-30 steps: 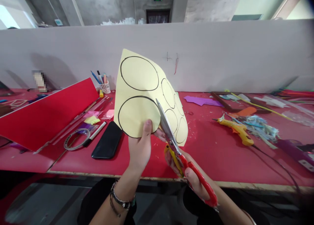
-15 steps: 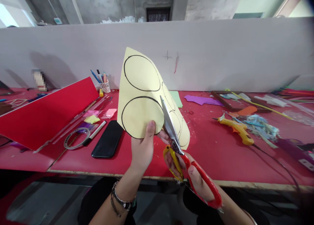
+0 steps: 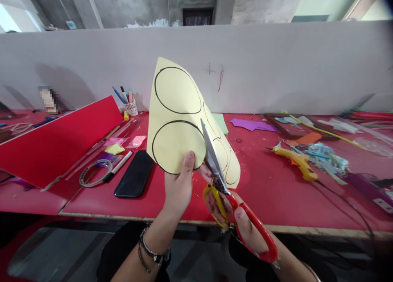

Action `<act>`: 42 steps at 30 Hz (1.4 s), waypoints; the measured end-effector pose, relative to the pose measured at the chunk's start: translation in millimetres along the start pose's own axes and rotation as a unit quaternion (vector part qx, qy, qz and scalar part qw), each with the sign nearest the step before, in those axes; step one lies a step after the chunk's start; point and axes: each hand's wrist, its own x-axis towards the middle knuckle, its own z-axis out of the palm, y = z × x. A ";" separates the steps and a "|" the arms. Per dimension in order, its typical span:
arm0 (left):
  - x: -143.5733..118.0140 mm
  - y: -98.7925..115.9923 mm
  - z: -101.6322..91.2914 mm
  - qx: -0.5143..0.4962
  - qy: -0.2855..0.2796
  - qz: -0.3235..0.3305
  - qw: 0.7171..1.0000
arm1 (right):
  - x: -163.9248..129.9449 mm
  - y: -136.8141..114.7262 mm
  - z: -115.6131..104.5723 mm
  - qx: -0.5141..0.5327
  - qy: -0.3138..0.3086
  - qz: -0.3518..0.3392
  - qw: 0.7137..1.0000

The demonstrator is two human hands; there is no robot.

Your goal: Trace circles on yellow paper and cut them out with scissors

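left hand (image 3: 178, 187): pinching yellow paper (image 3: 178, 122) | right hand (image 3: 242, 224): clenched around scissors (image 3: 227, 183)

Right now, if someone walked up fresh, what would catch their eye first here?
The pale yellow sheet drawn with black circles, held upright in mid-frame by the left hand. Next, the red-and-yellow-handled scissors in the right hand, blades biting into the sheet's lower edge. Behind lies the cluttered red table, with a black phone to the left and a yellow glue gun to the right.
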 end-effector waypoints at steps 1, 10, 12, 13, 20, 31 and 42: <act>0.0 0.2 0.0 0.000 -0.002 -0.001 1.000 | 0.2 -0.6 0.3 0.017 -0.006 -0.001 1.000; 0.6 -0.3 -1.1 0.023 -0.002 -0.001 1.000 | 7.2 -11.8 9.5 0.037 0.025 -0.008 0.999; 0.4 -0.7 -1.2 0.048 -0.002 -0.006 0.999 | 8.2 -11.7 10.5 0.025 0.031 -0.014 0.999; 0.3 -0.7 -1.2 0.061 -0.002 -0.009 0.998 | 8.4 -11.1 10.8 0.020 0.036 -0.017 0.999; 1.6 2.1 -0.9 0.055 -0.006 -0.016 0.998 | 9.7 -9.6 11.8 0.026 0.053 -0.021 0.998; 2.6 4.0 -3.6 0.056 -0.001 -0.017 0.998 | 10.3 -11.3 8.7 0.021 0.050 -0.008 0.998; 7.1 9.7 -10.2 0.076 0.015 -0.008 0.997 | 5.0 0.5 3.5 0.019 0.007 0.003 1.000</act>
